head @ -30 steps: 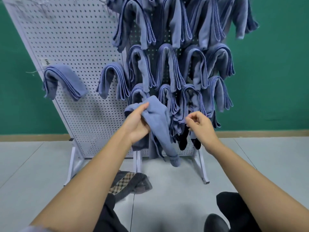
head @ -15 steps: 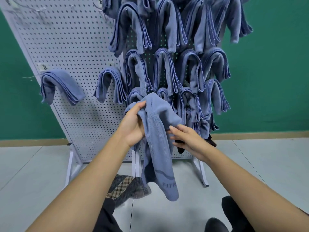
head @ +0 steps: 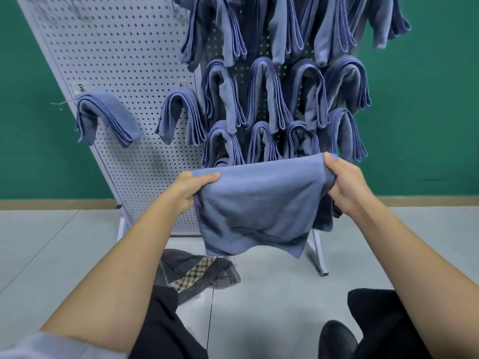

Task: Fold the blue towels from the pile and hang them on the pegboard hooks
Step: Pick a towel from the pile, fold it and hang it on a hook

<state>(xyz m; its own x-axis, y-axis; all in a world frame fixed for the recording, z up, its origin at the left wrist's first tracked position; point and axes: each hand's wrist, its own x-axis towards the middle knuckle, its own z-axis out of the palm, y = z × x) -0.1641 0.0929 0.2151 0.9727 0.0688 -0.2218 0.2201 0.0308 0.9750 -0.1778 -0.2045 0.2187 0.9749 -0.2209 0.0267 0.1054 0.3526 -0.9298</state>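
Fingers of left hand and right hand are gripping top corners of the blue towel, holding it spread at six o'clock of the pegboard (folded towels hanging at twelve o'clock).

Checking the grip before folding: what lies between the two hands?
Only the blue towel, stretched from the left hand to the right hand, seen in the head view.

Your view is bright and evenly lit, with diffuse light from above. Soft shadow pools on the pale grey tiled floor at 6 o'clock. Wide-angle bend leans the white perforated metal pegboard at 10 o'clock. The folded blue hanging towels at 12 o'clock look slightly soft.
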